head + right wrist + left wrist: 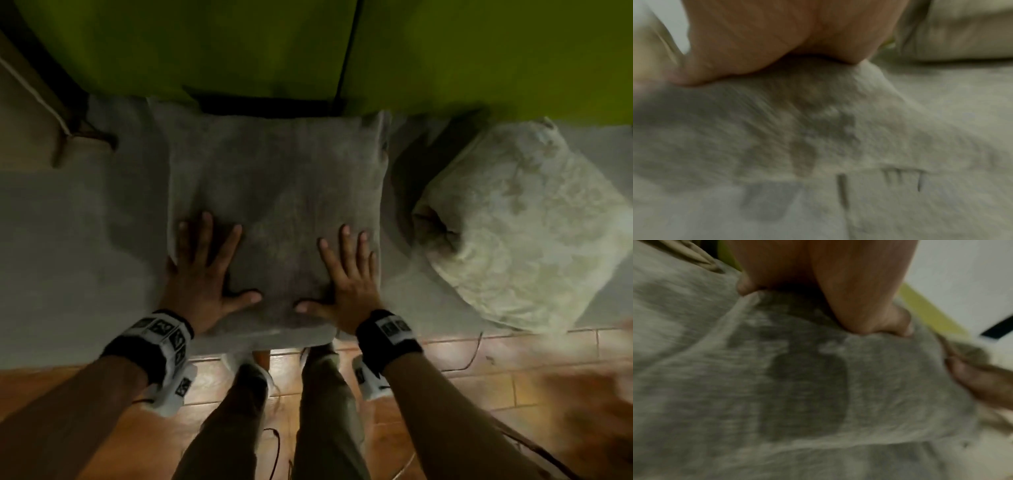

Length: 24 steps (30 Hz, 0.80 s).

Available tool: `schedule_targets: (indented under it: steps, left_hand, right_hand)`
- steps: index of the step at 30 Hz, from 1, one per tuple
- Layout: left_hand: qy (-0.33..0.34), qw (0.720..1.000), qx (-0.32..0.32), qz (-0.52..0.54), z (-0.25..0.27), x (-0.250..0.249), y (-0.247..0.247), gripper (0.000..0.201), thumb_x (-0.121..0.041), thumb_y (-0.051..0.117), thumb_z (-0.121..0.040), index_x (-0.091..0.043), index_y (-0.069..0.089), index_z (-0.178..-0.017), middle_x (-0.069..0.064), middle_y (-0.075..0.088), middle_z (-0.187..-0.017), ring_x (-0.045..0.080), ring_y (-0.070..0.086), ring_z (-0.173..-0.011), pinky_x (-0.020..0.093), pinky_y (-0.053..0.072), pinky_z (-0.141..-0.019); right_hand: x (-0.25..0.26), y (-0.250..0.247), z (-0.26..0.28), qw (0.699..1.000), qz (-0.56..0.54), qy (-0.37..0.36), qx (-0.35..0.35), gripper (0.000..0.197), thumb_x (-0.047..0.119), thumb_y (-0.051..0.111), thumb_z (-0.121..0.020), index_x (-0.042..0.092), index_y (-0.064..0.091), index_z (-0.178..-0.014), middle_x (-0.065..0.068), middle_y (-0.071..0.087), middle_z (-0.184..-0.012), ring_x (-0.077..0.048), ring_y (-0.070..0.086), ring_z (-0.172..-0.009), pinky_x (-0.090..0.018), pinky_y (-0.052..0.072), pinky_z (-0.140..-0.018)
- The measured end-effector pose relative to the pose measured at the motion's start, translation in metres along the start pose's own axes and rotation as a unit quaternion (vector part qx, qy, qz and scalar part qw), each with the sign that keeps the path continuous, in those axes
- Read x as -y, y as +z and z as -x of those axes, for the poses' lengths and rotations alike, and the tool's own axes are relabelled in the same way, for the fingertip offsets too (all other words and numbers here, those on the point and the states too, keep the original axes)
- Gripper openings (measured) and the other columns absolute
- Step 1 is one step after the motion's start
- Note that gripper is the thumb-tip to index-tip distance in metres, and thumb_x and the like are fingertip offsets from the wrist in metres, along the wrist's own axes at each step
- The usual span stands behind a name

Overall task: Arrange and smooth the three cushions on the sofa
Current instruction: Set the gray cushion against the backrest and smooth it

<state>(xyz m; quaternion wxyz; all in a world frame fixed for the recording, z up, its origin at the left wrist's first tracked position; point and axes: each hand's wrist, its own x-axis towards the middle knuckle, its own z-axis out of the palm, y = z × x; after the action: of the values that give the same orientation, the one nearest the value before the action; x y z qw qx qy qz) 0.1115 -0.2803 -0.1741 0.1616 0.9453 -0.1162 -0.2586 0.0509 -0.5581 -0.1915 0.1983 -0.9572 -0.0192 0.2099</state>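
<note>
A grey square cushion (277, 178) lies flat on the grey sofa seat (75, 246), its near edge at the seat's front. My left hand (205, 270) presses flat on its near-left part, fingers spread and straight. My right hand (346, 274) presses flat on its near-right part, also spread. A cream patterned cushion (520, 226) lies tilted on the seat to the right, apart from both hands. In the left wrist view the palm (818, 280) bears on the grey cushion (797, 386). The right wrist view shows the palm (787, 37) on the grey cushion (797, 129) and the cream cushion (962, 32) beyond. A third cushion is not in view.
The green sofa back (205, 44) rises behind the cushions, split by a dark seam. Brown floor tiles (513, 377) with thin cables run along the seat's front edge. My legs (325, 411) stand against the sofa. A wooden frame piece (51, 113) sits at the far left.
</note>
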Motion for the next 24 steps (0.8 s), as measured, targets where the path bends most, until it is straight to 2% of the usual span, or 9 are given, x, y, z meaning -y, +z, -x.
schedule_targets:
  steps: [3, 5, 9, 12, 15, 17, 20, 22, 24]
  left_hand:
    - [-0.020, 0.998, 0.051, -0.036, -0.014, 0.012, 0.025, 0.121, -0.099, 0.034, -0.049, -0.056, -0.031, -0.141, -0.007, -0.046, -0.153, 0.024, -0.046, -0.136, 0.077, 0.017, -0.108]
    - [-0.024, 0.998, 0.056, -0.035, -0.024, 0.012, 0.021, 0.123, -0.098, 0.035, -0.047, -0.056, -0.036, -0.138, -0.007, -0.049, -0.151, 0.026, -0.044, -0.138, 0.076, 0.012, -0.110]
    - [-0.020, 0.999, 0.040, -0.013, -0.027, 0.014, 0.025, 0.131, -0.101, 0.042, -0.045, -0.055, -0.039, -0.136, -0.008, -0.052, -0.148, 0.026, -0.046, -0.137, 0.074, 0.005, -0.111]
    - [0.012, 0.999, -0.030, 0.004, -0.008, 0.020, 0.032, 0.135, -0.094, 0.053, -0.054, -0.045, -0.034, -0.144, -0.009, -0.048, -0.151, 0.034, -0.033, -0.144, 0.070, 0.003, -0.115]
    - [-0.008, 0.985, -0.113, 0.133, 0.012, 0.025, 0.025, 0.119, -0.072, 0.066, -0.071, -0.043, -0.015, -0.153, -0.006, -0.027, -0.162, 0.026, -0.015, -0.151, 0.045, 0.002, -0.123]
    - [-0.041, 0.966, -0.172, 0.186, 0.025, 0.027, 0.022, 0.082, -0.069, 0.047, -0.088, -0.049, 0.002, -0.153, -0.001, 0.004, -0.167, 0.016, 0.010, -0.149, 0.029, 0.009, -0.122]
    - [-0.180, 0.954, -0.163, 0.173, 0.054, 0.047, 0.033, 0.052, -0.064, 0.031, -0.097, -0.046, 0.041, -0.144, -0.003, 0.049, -0.145, 0.020, 0.046, -0.131, 0.040, 0.032, -0.114]
    - [-0.259, 0.923, -0.112, 0.260, 0.073, 0.056, 0.037, 0.051, -0.059, 0.037, -0.095, -0.033, 0.058, -0.133, 0.005, 0.062, -0.132, 0.027, 0.057, -0.121, 0.041, 0.040, -0.107]
    - [-0.293, 0.895, -0.092, 0.324, 0.085, 0.059, 0.039, 0.038, -0.040, 0.050, -0.098, -0.022, 0.061, -0.129, 0.013, 0.064, -0.126, 0.033, 0.061, -0.114, 0.040, 0.046, -0.098]
  right_hand:
    - [-0.019, 0.026, -0.011, 0.999, -0.013, 0.034, 0.033, 0.128, 0.097, 0.053, -0.061, 0.053, -0.030, -0.148, 0.003, -0.047, -0.157, -0.038, -0.034, -0.149, -0.069, -0.001, -0.121]
    - [-0.021, 0.023, -0.020, 0.998, -0.017, 0.051, 0.036, 0.134, 0.099, 0.054, -0.057, 0.052, -0.035, -0.146, 0.001, -0.049, -0.156, -0.036, -0.036, -0.148, -0.063, -0.007, -0.123]
    - [-0.045, 0.025, -0.013, 0.991, -0.060, 0.106, 0.049, 0.142, 0.099, 0.056, -0.051, 0.050, -0.041, -0.142, -0.001, -0.042, -0.160, -0.030, -0.033, -0.151, -0.063, -0.012, -0.118]
    - [-0.073, 0.026, 0.015, 0.985, -0.067, 0.134, 0.090, 0.140, 0.096, 0.058, -0.057, 0.047, -0.043, -0.141, 0.001, -0.025, -0.168, -0.023, -0.019, -0.155, -0.062, -0.011, -0.122]
    - [-0.097, 0.014, 0.040, 0.991, -0.041, 0.105, 0.074, 0.121, 0.082, 0.062, -0.072, 0.029, 0.001, -0.163, -0.004, 0.016, -0.170, -0.032, 0.013, -0.155, -0.056, 0.018, -0.124]
    - [-0.107, 0.002, 0.053, 0.989, -0.090, 0.101, 0.063, 0.094, 0.056, 0.076, -0.082, 0.025, 0.029, -0.158, -0.005, 0.047, -0.153, -0.032, 0.043, -0.139, -0.040, 0.042, -0.109]
    - [-0.116, -0.015, 0.066, 0.969, -0.179, 0.112, 0.127, 0.077, 0.045, 0.080, -0.083, 0.030, 0.044, -0.150, 0.002, 0.064, -0.131, -0.019, 0.063, -0.112, -0.025, 0.046, -0.090]
    - [-0.122, -0.021, 0.067, 0.952, -0.226, 0.139, 0.152, 0.078, 0.053, 0.080, -0.080, 0.035, 0.046, -0.148, 0.009, 0.063, -0.124, -0.013, 0.062, -0.108, -0.027, 0.046, -0.091]
    - [-0.129, -0.022, 0.066, 0.943, -0.249, 0.164, 0.149, 0.074, 0.053, 0.080, -0.079, 0.036, 0.050, -0.145, 0.010, 0.068, -0.113, -0.012, 0.065, -0.104, -0.031, 0.050, -0.092]
